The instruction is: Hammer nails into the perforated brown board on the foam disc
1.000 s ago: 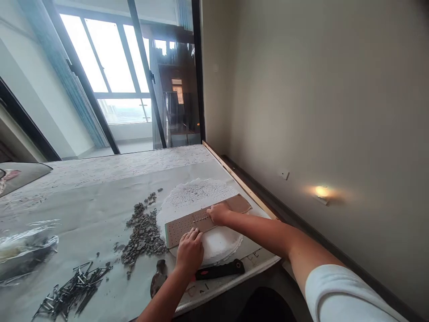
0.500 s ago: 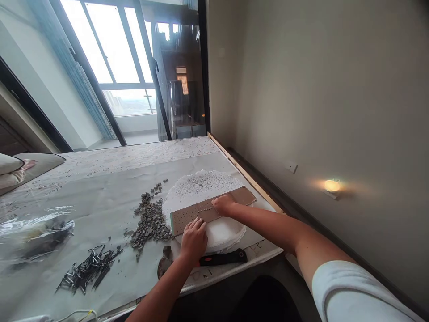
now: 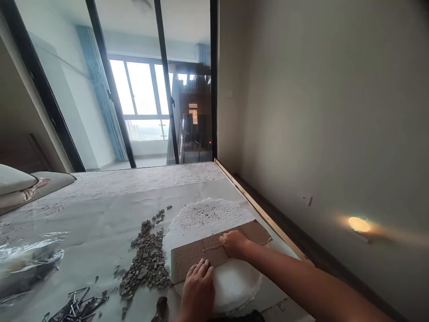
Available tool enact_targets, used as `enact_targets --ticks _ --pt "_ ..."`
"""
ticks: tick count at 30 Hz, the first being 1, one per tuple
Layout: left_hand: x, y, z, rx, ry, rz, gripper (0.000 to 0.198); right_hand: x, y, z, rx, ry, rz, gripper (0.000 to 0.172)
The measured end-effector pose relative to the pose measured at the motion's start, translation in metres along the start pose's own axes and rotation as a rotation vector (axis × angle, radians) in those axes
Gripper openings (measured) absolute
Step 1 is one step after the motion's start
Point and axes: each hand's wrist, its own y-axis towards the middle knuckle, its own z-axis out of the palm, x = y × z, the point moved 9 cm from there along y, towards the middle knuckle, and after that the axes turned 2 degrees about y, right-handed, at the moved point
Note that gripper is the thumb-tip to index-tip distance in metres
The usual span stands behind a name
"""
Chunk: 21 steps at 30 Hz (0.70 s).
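A brown cardboard strip [image 3: 197,257] dotted with rows of small holes lies across a white, rough-surfaced round slab [image 3: 241,284]. My left hand [image 3: 200,286] rests on the strip's near edge with its fingers stretched out flat. Pressed against the strip's middle, my right hand [image 3: 234,243] has its fingers closed in a pinch. What is between those fingertips is hidden. A short row of small pale bumps [image 3: 212,247] sits on the cardboard just left of that hand. Below my left hand, a hammer's head [image 3: 161,308] shows at the bottom edge.
Grey stone chips [image 3: 147,264] are heaped left of the slab. A pile of dark nails [image 3: 78,306] lies at lower left, near a clear plastic bag [image 3: 28,264]. A wooden edge [image 3: 261,208] borders the sheet-covered surface on the right, beside the wall.
The view has tilted upward, so the work appears lower and the hammer's handle is mostly out of frame. Both hands keep about the same places on the cardboard.
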Motion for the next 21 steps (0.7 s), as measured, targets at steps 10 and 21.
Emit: enact_targets --ticks 10,21 --pt "-0.002 0.002 0.001 0.037 -0.011 0.004 0.045 0.001 -0.005 -0.002 0.018 -0.026 -0.100 0.024" --pt "-0.012 0.002 -0.008 0.017 -0.047 0.033 0.042 -0.001 -0.001 0.008 0.095 -0.015 -0.043 0.023"
